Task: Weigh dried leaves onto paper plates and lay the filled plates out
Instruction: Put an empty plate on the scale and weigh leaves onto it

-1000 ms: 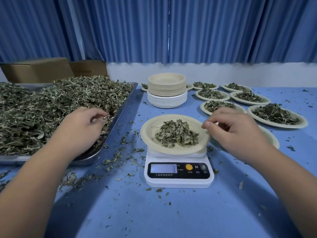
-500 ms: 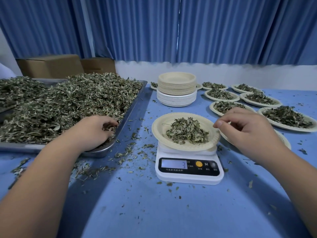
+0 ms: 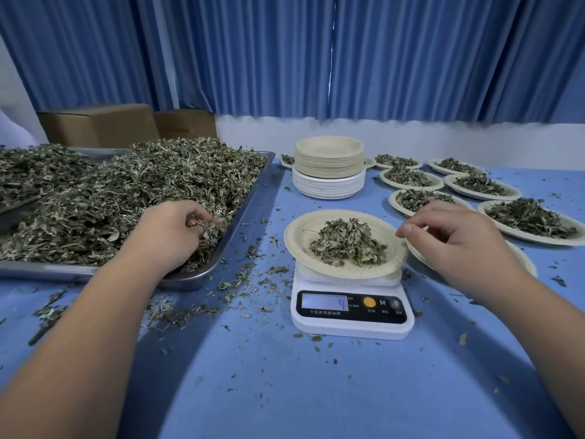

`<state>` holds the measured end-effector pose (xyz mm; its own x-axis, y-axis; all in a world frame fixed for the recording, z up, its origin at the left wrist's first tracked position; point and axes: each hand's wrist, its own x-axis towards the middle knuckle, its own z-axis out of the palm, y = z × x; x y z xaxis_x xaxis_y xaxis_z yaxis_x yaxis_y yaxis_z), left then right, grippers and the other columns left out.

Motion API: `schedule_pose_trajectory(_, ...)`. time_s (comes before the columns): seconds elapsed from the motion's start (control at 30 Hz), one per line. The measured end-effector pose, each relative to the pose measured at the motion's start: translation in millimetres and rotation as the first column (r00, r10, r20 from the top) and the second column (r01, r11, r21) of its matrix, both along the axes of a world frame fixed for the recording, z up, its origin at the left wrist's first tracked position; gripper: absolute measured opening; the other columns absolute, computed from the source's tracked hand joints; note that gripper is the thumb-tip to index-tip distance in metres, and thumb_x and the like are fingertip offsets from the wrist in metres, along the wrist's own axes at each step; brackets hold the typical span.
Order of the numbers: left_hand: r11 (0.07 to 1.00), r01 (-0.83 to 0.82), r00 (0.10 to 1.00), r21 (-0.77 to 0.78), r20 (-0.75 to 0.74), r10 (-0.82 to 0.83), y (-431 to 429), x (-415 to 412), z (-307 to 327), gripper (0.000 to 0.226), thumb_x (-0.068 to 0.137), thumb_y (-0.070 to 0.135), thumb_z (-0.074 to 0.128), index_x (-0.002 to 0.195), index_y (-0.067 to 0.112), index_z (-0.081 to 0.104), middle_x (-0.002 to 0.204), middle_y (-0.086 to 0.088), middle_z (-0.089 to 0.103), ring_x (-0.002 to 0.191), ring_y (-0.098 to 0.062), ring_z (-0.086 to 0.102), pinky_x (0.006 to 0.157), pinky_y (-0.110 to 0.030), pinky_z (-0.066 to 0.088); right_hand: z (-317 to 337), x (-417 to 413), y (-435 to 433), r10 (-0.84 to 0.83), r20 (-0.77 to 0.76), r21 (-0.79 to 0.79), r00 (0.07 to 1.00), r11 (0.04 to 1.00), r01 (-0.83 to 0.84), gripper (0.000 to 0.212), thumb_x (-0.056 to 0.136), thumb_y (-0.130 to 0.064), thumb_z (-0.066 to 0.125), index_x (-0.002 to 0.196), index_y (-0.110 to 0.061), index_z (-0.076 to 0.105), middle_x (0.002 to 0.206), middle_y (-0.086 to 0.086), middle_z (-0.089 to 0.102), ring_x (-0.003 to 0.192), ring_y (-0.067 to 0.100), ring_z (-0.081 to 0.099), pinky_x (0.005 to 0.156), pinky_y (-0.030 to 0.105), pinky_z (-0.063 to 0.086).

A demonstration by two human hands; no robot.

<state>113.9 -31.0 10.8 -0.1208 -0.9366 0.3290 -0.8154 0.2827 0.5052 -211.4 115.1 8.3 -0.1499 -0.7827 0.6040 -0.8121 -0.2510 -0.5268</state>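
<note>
Blue table (image 3: pixel 285 391); crumpled leaves (image 3: pixel 348 245) on plate (image 3: pixel 297 236); left hand (image 3: pixel 171 232) grips leaves; right hand (image 3: pixel 459 245) unclear.

Open across the table (image 3: pixel 272 391) nearward of both hands. Between left hand (image 3: pixel 171 239), sunk in leaves (image 3: pixel 126 191), and plate (image 3: pixel 296 239), barred only by tray rim (image 3: pixel 245 210). Crowded beyond right hand (image 3: pixel 456 248) by filled plates (image 3: pixel 481 196); walled farther back by stack (image 3: pixel 329 166).

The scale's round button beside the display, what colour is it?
Yellow-orange; the button on the white scale shows best in the head view.
</note>
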Motion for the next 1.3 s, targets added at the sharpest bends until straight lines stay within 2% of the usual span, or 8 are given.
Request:
schedule_pose_trajectory(0.17, 0.995, -0.044, 0.988, -0.093, -0.151, 0.030, 4.2, -2.7, 6.1, 0.021, 0.096, 0.013, 0.056, 0.096, 0.033, 0.064, 0.087, 0.011, 0.055, 0.050, -0.016, 0.051, 0.035, -0.019, 0.033, 0.7, 0.5, 1.1, 0.004, 0.003, 0.009, 1.000, 1.000, -0.004, 0.025, 0.087, -0.013, 0.065, 0.071, -0.031, 0.069, 0.081, -0.002, 0.063, 0.070, 0.018, 0.053, 0.058, 0.015, 0.036)
schedule_pose_trajectory(0.4, 0.997, -0.031, 0.980, -0.072, -0.199, 0.016, 7.4, -6.6, 6.4, 0.024, 0.096, 0.013, 0.055, 0.095, 0.035, 0.063, 0.089, 0.007, 0.057, 0.043, -0.015, 0.047, 0.029, -0.015, 0.031, 2.6, 1.8, 2.3, -0.008, 0.012, 0.018, 1.000, 1.000, 0.007, 0.021, 0.087, -0.013, 0.064, 0.073, -0.027, 0.071, 0.081, -0.005, 0.062, 0.066, 0.014, 0.051, 0.057, 0.013, 0.036)
schedule_pose_trajectory(0.5, 0.993, -0.003, 0.955, -0.116, -0.296, -0.032, 12.0, -9.9, 9.0, 0.025, 0.096, 0.013, 0.054, 0.095, 0.036, 0.064, 0.086, 0.005, 0.058, 0.037, -0.008, 0.045, 0.029, -0.015, 0.030, 3.4, 1.2, 2.5, -0.017, 0.004, 0.023, 1.000, 1.000, 0.017, 0.020, 0.088, -0.014, 0.064, 0.073, -0.027, 0.071, 0.082, -0.006, 0.062, 0.068, 0.014, 0.052, 0.059, 0.013, 0.036)
schedule_pose_trajectory(0.7, 0.975, 0.045, 0.895, -0.216, -0.425, -0.135, 22.6, -17.2, 15.9, 0.032, 0.095, 0.010, 0.055, 0.093, 0.040, 0.063, 0.081, 0.001, 0.060, 0.043, -0.004, 0.043, 0.033, -0.011, 0.029, 5.0, -1.0, 2.0, -0.040, -0.006, 0.021, 0.999, 0.999, 0.041, 0.019, 0.087, -0.016, 0.064, 0.073, -0.027, 0.071, 0.083, -0.007, 0.063, 0.069, 0.010, 0.053, 0.061, 0.008, 0.036)
schedule_pose_trajectory(0.9, 0.959, 0.109, 0.813, -0.262, -0.531, -0.237, 29.0, -32.7, 24.9, 0.039, 0.094, 0.003, 0.055, 0.090, 0.041, 0.064, 0.081, 0.010, 0.059, 0.046, 0.005, 0.045, 0.037, -0.011, 0.033, 5.1, -2.3, 0.5, -0.024, 0.008, 0.015, 1.000, 1.000, 0.024, 0.019, 0.087, -0.016, 0.064, 0.073, -0.027, 0.071, 0.080, -0.006, 0.061, 0.064, 0.007, 0.050, 0.059, 0.007, 0.035)
schedule_pose_trajectory(1.13, 0.919, 0.260, 0.803, -0.296, -0.462, -0.376, 29.4, -81.8, 53.6, 0.032, 0.094, 0.006, 0.057, 0.095, 0.037, 0.066, 0.087, 0.014, 0.062, 0.044, 0.005, 0.044, 0.040, -0.011, 0.034, 5.2, -4.3, -0.4, -0.007, 0.020, 0.000, 1.000, 1.000, 0.007, 0.024, 0.086, -0.017, 0.064, 0.070, -0.035, 0.067, 0.079, -0.003, 0.061, 0.062, 0.006, 0.050, 0.059, 0.007, 0.034)
schedule_pose_trajectory(1.23, 0.883, 0.372, 0.829, -0.288, -0.325, -0.455, 27.8, -108.6, 63.6, 0.027, 0.093, 0.008, 0.058, 0.097, 0.034, 0.066, 0.090, 0.014, 0.061, 0.051, 0.006, 0.051, 0.042, -0.013, 0.039, 4.1, -5.2, -1.0, -0.004, 0.019, -0.006, 1.000, 1.000, 0.004, 0.027, 0.086, -0.016, 0.065, 0.069, -0.037, 0.066, 0.078, -0.004, 0.060, 0.064, 0.009, 0.051, 0.059, 0.007, 0.035)
schedule_pose_trajectory(1.3, 0.871, 0.434, 0.852, -0.230, -0.210, -0.480, 24.7, -125.4, 63.9, 0.025, 0.093, 0.011, 0.060, 0.099, 0.034, 0.066, 0.092, 0.012, 0.062, 0.061, 0.003, 0.055, 0.049, -0.014, 0.044, 3.4, -5.9, -1.2, -0.002, 0.024, -0.013, 1.000, 1.000, 0.002, 0.025, 0.086, -0.016, 0.066, 0.069, -0.035, 0.067, 0.077, -0.004, 0.060, 0.062, 0.008, 0.051, 0.059, 0.007, 0.034)
